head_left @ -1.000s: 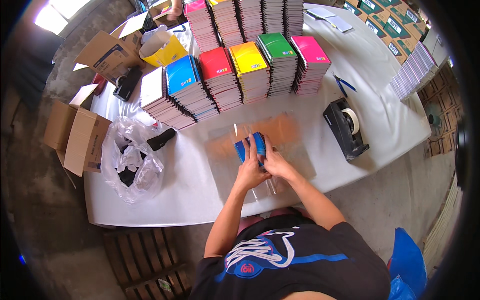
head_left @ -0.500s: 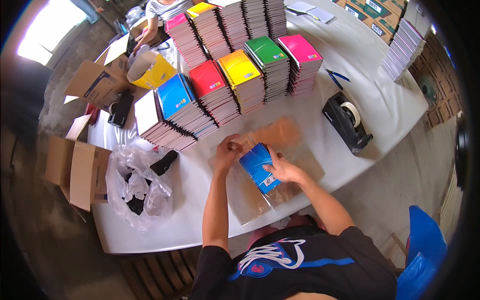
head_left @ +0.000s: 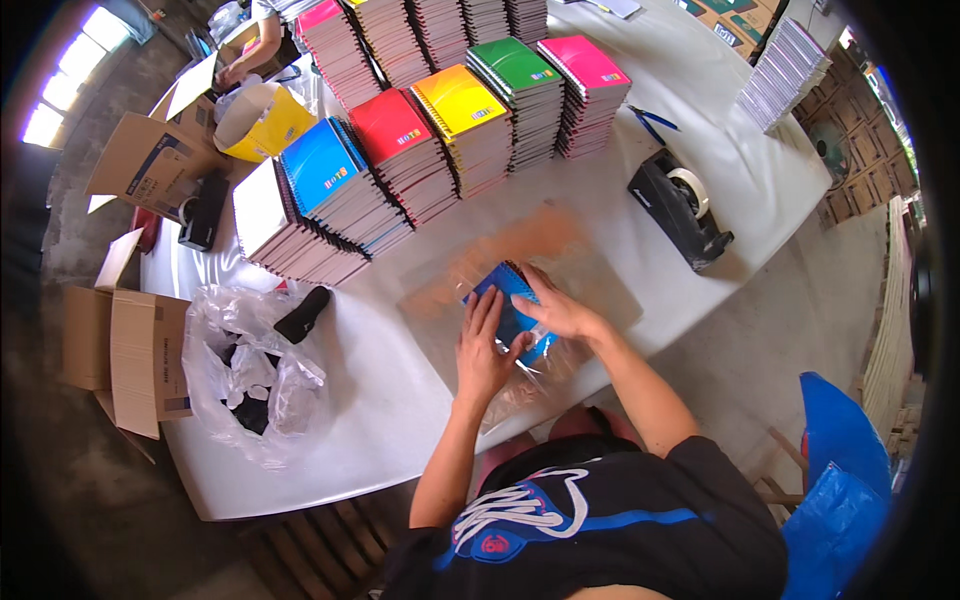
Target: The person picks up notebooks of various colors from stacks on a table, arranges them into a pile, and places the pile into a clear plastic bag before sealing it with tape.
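A blue spiral notebook [head_left: 512, 298] lies tilted on clear plastic sheets [head_left: 440, 300] at the table's near edge. Across the left part of its cover rests my left hand [head_left: 484, 345], fingers stretched out and apart, thumb toward the lower cover. My right hand [head_left: 558, 308] holds the notebook's right side, its thumb lying over the cover and its fingers along the upper edge. Shiny clear plastic shows at the notebook's lower end, by my left thumb; whether it is loose or stuck there I cannot tell.
Stacked notebooks, with a blue stack [head_left: 325, 175] and a red stack [head_left: 398, 130] among them, stand beyond my hands. A black tape dispenser [head_left: 675, 215] and pliers [head_left: 652, 124] are to the right. A plastic bag [head_left: 250, 375] and cardboard box [head_left: 148, 350] sit left. Another person's arm [head_left: 262, 45] shows far left.
My left hand has come from beyond the notebook's upper left down onto its cover. My right hand stays at the notebook's right side. The whole view has shifted slightly.
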`<state>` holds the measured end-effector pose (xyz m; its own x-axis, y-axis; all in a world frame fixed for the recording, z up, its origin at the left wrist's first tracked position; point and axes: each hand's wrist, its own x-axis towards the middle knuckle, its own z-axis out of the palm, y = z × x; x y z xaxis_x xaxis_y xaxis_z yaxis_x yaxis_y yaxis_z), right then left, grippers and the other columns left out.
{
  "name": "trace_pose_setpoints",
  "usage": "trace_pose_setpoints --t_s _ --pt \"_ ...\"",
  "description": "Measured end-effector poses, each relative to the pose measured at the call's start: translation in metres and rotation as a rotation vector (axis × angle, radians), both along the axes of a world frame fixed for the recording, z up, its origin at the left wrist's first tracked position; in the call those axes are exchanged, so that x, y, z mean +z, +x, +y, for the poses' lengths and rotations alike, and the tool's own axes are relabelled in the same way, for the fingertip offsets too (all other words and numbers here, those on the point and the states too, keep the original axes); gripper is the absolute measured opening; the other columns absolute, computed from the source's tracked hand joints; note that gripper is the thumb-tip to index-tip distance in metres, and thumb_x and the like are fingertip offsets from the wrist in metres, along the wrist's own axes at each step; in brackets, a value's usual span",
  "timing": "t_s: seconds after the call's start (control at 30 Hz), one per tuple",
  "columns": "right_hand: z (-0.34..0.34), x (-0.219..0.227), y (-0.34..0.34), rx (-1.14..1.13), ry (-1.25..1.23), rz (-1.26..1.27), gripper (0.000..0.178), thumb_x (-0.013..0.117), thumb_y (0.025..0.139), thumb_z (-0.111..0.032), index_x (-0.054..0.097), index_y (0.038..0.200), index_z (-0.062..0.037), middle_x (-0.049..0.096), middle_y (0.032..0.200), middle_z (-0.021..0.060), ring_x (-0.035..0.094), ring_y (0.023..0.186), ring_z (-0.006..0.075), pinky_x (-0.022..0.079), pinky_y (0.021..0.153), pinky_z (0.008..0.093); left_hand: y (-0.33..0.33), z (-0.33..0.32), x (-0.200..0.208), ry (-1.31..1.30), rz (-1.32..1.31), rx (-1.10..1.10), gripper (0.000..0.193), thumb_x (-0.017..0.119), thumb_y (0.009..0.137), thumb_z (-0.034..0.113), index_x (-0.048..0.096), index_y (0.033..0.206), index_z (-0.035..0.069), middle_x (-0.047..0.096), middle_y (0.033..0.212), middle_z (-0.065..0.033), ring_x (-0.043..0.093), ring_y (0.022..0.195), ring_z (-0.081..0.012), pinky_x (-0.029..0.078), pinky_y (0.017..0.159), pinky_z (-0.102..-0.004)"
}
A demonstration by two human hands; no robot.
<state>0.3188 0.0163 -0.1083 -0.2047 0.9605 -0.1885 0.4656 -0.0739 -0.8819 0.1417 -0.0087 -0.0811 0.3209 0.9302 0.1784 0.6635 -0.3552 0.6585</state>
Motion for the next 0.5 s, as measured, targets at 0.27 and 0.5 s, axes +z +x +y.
trace_pose_setpoints --t_s 0.27,0.5 --pt "-0.056 -0.016 0.029 -0.474 0.15 -0.827 0.055 0.053 0.089 -0.026 0.04 0.136 -0.0018 0.012 0.152 0.017 0.012 0.141 0.0321 0.014 0.11 0.0533 0.001 -0.002 0.006 -0.14 0.033 0.011 0.07 0.071 0.076 0.036 0.043 0.135 0.012 0.034 0.145 -0.0042 0.025 0.137 -0.029 0.036 0.093 -0.0601" --pt "-0.04 -0.014 0.032 -0.568 0.321 -0.507 0.061 0.065 0.078 -0.016 0.041 0.134 -0.0078 0.028 0.144 0.0205 0.03 0.131 0.0395 0.028 0.104 0.0491 0.0 -0.002 -0.002 -0.111 -0.016 0.003 0.069 0.07 0.076 0.036 0.042 0.136 0.013 0.034 0.145 -0.0027 0.024 0.138 -0.0274 0.037 0.089 -0.0649"
